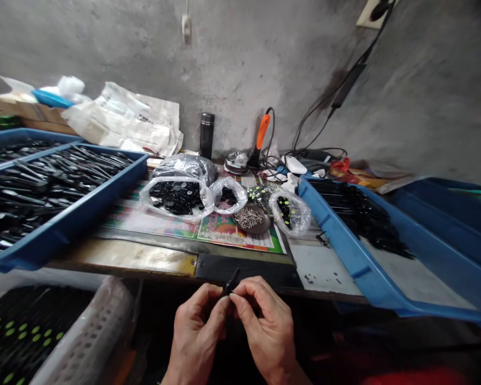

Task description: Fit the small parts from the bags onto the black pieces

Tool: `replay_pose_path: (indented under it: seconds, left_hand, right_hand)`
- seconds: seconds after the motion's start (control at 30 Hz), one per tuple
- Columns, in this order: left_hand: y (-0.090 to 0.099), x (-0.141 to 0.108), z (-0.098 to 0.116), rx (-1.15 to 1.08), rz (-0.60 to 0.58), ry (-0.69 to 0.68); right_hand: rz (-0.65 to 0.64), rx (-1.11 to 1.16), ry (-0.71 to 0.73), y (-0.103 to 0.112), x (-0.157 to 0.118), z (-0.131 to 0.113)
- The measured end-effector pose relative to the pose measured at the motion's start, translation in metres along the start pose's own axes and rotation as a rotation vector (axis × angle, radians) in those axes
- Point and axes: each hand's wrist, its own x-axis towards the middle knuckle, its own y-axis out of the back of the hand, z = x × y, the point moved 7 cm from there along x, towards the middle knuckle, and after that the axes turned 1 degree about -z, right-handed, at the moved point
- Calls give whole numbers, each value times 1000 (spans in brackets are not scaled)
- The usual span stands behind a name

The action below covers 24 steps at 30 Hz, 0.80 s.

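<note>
Just above the bench's front edge, my left hand [196, 334] and my right hand [265, 331] meet, their fingertips pinching a small black plastic part [229, 283] between them. Its exact shape is partly hidden by my fingers. Beyond the hands, on a printed sheet [240, 241], lie clear plastic bags of black pieces [177, 197]. A dark dish of small metal screws [251, 220] sits next to them. To the right, a blue tray [356, 224] holds a heap of long black parts.
A blue tray of long black parts [64, 200] fills the left of the bench. A white perforated basket [92, 342] of black parts with green dots stands low at left. At the back are an orange-handled tool [262, 131], a black flask [207, 135], cables and white paper bags against a concrete wall.
</note>
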Motion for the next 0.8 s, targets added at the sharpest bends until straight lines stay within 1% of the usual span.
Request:
replay_pose_path:
  seconds: [0.1, 0.2, 0.27, 0.37, 0.4, 0.43, 0.5, 0.53, 0.6, 0.7, 0.8]
  left_hand:
    - [1, 1, 0, 3, 18, 4]
    - [1, 0, 7, 44, 58, -47]
    - [-1, 1, 11, 42, 69, -57]
    - [-6, 2, 11, -41, 22, 7]
    - [-8, 2, 9, -75, -6, 40]
    - [-10, 2, 7, -105, -37, 70]
    - [-12, 2, 3, -136, -83, 113]
    - [-12, 2, 2, -139, -92, 126]
    - [-12, 2, -1, -141, -96, 144]
    - [-11, 2, -4, -147, -84, 163]
    - [-11, 2, -4, -153, -65, 156]
  right_hand:
    - [-8, 28, -46, -2, -1, 5]
    - [-7, 96, -147, -4, -1, 12]
    - [-27, 216, -293, -7, -2, 23]
    - [-71, 500, -581, -16, -8, 43]
    - [-101, 587, -646, -19, -10, 47]
    - [-140, 656, -676, -22, -11, 48]
    - [-237, 730, -671, -26, -11, 47]
    - [-279, 733, -655, -26, -10, 46]
    - [-317, 680, -639, -25, -9, 44]
    - [-312, 562, -639, -23, -9, 42]
    - [-271, 495, -622, -23, -10, 40]
